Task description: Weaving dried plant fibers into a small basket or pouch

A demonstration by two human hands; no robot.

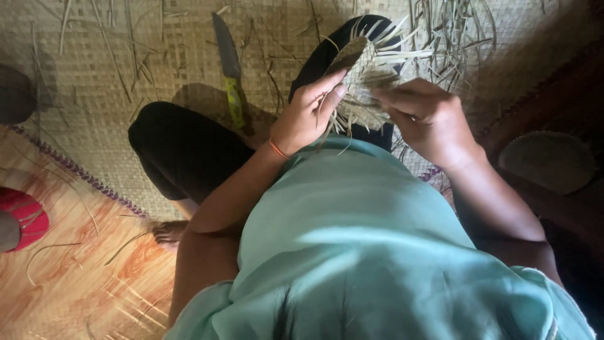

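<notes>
To the left of our fingers a knife (229, 72) with a yellow-green handle lies on the woven mat (94, 107), near enough to reach. Our left hand (306, 116) pinches the edge of the half-woven straw piece (365, 79), probably to steady it. Our right hand (428, 116) closes its fingers on loose strips at the other side, just above our lap.

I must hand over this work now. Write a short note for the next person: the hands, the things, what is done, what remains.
Left hand: grips the near edge of the woven piece, fingers closed on it.
Right hand: pinches strips at its right side.
Things: the piece is held above the lap; a knife lies on the mat; loose strips lie beyond it.
Done: centre woven.
Left: many strip ends stick out unwoven.
</notes>
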